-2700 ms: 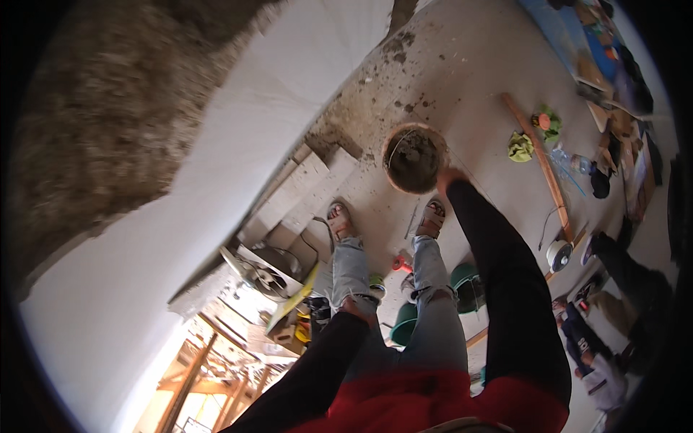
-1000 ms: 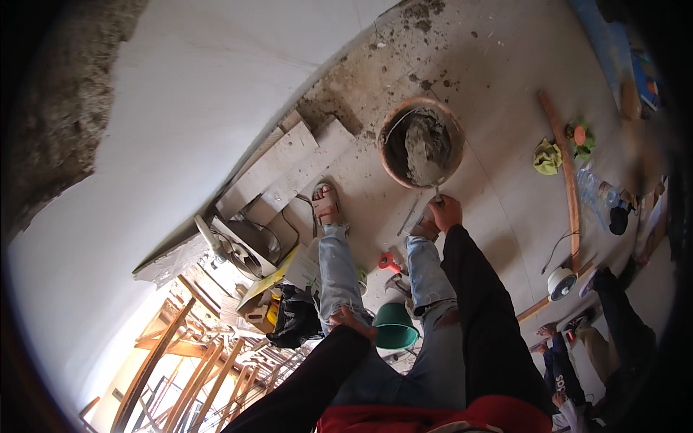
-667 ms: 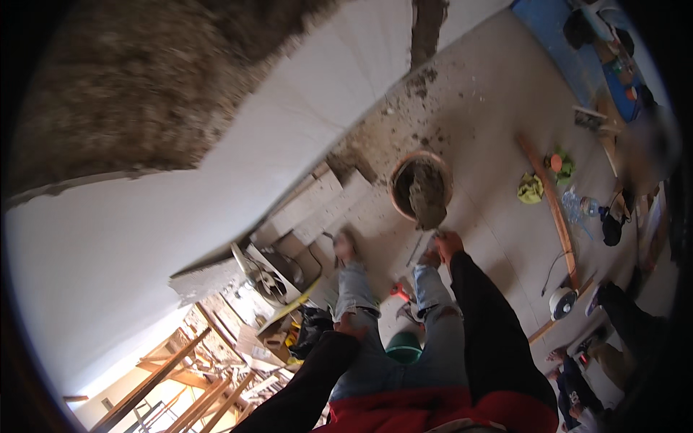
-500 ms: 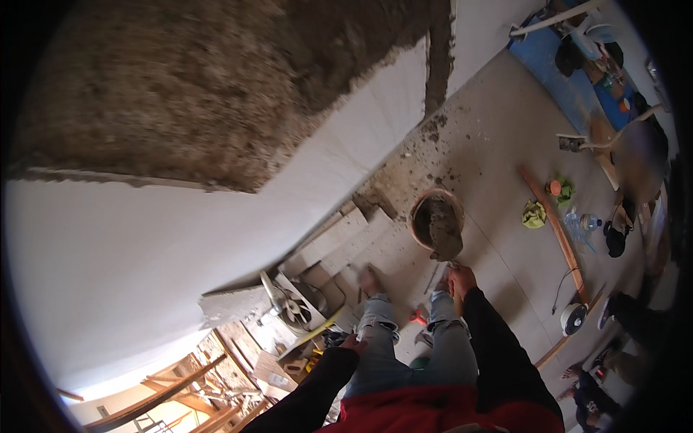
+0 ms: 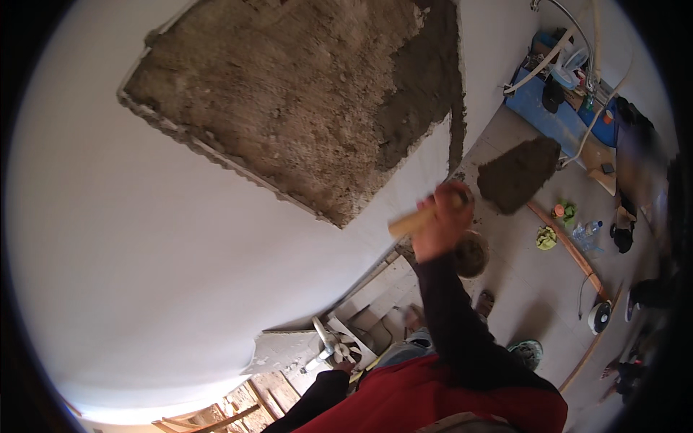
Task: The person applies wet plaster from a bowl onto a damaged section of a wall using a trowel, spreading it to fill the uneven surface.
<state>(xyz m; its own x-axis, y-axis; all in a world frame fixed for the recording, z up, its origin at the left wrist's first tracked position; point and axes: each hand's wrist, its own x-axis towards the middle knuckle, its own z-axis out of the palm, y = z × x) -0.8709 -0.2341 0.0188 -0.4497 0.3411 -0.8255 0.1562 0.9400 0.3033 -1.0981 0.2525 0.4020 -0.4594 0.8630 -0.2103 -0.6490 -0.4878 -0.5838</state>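
Note:
My right hand is raised before the wall, closed on the wooden handle of a trowel. Its blade carries a large dark load of wet mortar, which hides the metal. The white wall has a rough exposed patch, with darker, wet-looking mortar along its right side. A round orange-brown bucket of mortar stands on the floor behind my right wrist. My left hand hangs low by my leg, too small and shadowed to show its fingers clearly.
A wooden plank, plastic bottle, yellow-green crumpled item and white round device lie on the floor. A fan sits by the wall. A blue board and clutter are upper right. Other people's dark-clothed legs show at right.
My right hand has lifted the loaded trowel out of the bucket and up toward the wall patch. The view has shifted, showing more of the wall.

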